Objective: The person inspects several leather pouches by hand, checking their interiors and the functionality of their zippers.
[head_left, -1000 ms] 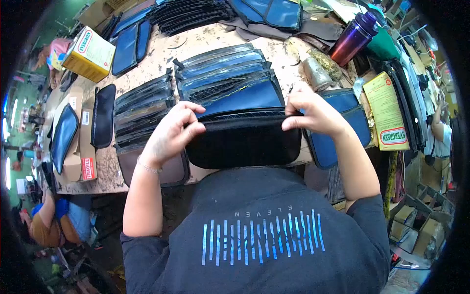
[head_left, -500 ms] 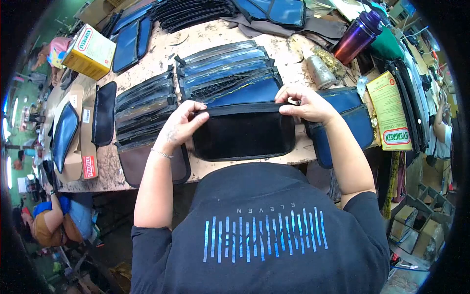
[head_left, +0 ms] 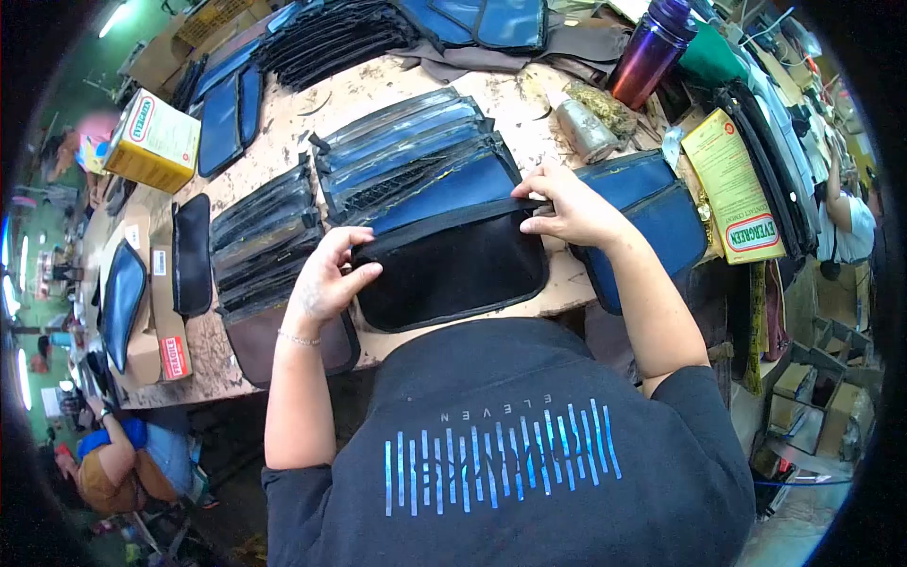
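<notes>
A black, round-cornered pouch panel (head_left: 453,269) with a bound edge lies tilted at the table's front. My left hand (head_left: 329,276) is at its upper left corner, thumb on the near face and fingers at the top edge. At the upper right corner, my right hand (head_left: 572,206) pinches the dark strip along the top edge between thumb and fingers. Just behind it, a pile of overlapping blue panels (head_left: 444,194) with black borders touches the strip. More blue panels (head_left: 652,222) sit near my right forearm.
To the left are dark layered panels (head_left: 265,241), a cardboard box (head_left: 142,354) and a yellow-white can (head_left: 161,142). A grey bottle (head_left: 586,130), a purple tumbler (head_left: 647,57) and another yellow can (head_left: 732,184) stand right. Other people sit at both sides.
The view has shifted, moving the table's contents left. The panel's left end has dropped towards me, so its top strip now slants. My left thumb and fingers are further apart.
</notes>
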The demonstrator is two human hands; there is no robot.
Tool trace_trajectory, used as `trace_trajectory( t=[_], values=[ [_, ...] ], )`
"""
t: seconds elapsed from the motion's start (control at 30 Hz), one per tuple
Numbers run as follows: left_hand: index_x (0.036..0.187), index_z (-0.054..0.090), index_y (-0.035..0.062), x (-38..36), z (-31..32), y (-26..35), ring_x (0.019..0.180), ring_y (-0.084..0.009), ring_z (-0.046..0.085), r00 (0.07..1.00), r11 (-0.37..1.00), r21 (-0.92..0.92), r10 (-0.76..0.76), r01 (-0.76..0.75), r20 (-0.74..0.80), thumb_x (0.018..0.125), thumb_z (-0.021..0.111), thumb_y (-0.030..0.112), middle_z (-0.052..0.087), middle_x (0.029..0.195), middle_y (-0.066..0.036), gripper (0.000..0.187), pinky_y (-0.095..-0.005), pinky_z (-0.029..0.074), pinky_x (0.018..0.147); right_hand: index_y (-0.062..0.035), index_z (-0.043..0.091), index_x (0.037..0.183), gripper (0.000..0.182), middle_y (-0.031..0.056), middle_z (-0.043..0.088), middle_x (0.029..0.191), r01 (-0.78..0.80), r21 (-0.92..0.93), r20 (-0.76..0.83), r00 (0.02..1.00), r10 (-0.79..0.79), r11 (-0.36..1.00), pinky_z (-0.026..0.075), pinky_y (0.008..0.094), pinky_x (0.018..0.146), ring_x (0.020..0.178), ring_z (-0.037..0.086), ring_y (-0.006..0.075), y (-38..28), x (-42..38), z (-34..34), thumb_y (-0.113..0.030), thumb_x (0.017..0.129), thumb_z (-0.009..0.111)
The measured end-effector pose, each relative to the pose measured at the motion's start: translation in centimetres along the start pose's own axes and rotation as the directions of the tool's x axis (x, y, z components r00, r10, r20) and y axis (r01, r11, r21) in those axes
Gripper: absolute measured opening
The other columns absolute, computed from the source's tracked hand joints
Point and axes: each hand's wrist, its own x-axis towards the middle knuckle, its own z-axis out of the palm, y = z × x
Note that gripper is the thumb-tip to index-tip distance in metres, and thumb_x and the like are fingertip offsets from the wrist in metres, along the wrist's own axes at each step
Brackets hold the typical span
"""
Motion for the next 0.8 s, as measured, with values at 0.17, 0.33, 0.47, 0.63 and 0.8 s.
trace_trajectory(
  t=[0.17,0.33,0.47,0.63,0.8],
  values=[
    [0.091,0.056,0.0033,-2.9,1.3,3.1,0.113,-0.0186,0.041,0.861,0.874,0.184,0.48,-0.45,-0.171,0.066,0.064,-0.009,0.043,0.12,-0.013,0.029,-0.0295,0.037,0.09,-0.007,0.049,0.111,0.051,0.0074,0.052,0.106,-0.089,0.517,-0.002,0.994,0.105,0.851,0.04,0.0302,0.084,0.099,0.049,0.0152,-1.2,-1.0,-0.2,-0.006,0.066,0.072],
    [0.116,0.046,-0.0006,-4.7,3.0,3.1,0.103,-0.0191,0.05,0.841,0.877,-0.181,0.34,-0.446,-0.421,0.067,0.062,-0.013,0.046,0.116,-0.013,0.053,-0.0288,0.044,0.087,-0.0077,0.043,0.12,0.064,0.0046,0.054,0.096,-0.102,0.903,-0.009,0.966,0.257,0.417,0.043,0.0215,0.078,0.088,0.052,0.0093,-3.2,-2.2,0.7,0.01,0.063,0.067],
    [0.117,0.044,-0.0055,-5.6,2.5,1.1,0.09,-0.0153,0.056,0.926,0.865,-0.457,0.022,-0.206,-0.376,0.069,0.058,-0.014,0.055,0.104,-0.011,0.051,-0.0266,0.047,0.082,-0.0043,0.055,0.108,0.051,-0.0002,0.054,0.09,-0.111,0.869,-0.032,0.96,0.277,0.482,0.044,0.022,0.08,0.085,0.05,0.0065,-3.6,-2.9,0.9,0.015,0.061,0.058],
    [0.115,0.045,-0.0054,-5.7,3.1,1.2,0.084,-0.0132,0.059,0.892,0.764,-0.586,-0.031,-0.269,-0.45,0.068,0.058,-0.014,0.059,0.094,-0.009,0.049,-0.022,0.05,0.073,-0.0007,0.061,0.099,0.045,-0.0007,0.055,0.089,-0.174,0.899,0.031,0.941,0.336,0.402,0.051,0.024,0.075,0.084,0.053,0.0073,-4.1,-2.8,0.6,0.019,0.06,0.05],
    [0.114,0.044,-0.0034,-5.8,3.1,0.9,0.079,-0.0121,0.06,0.895,0.72,-0.644,-0.071,-0.26,-0.44,0.067,0.061,-0.014,0.059,0.091,-0.009,0.052,-0.0211,0.051,0.069,-0.0007,0.061,0.096,0.042,0.0024,0.058,0.089,-0.197,0.915,0.071,0.938,0.339,0.352,0.052,0.0255,0.073,0.085,0.055,0.0083,-4.2,-2.4,0.3,0.019,0.061,0.051]
  ],
)
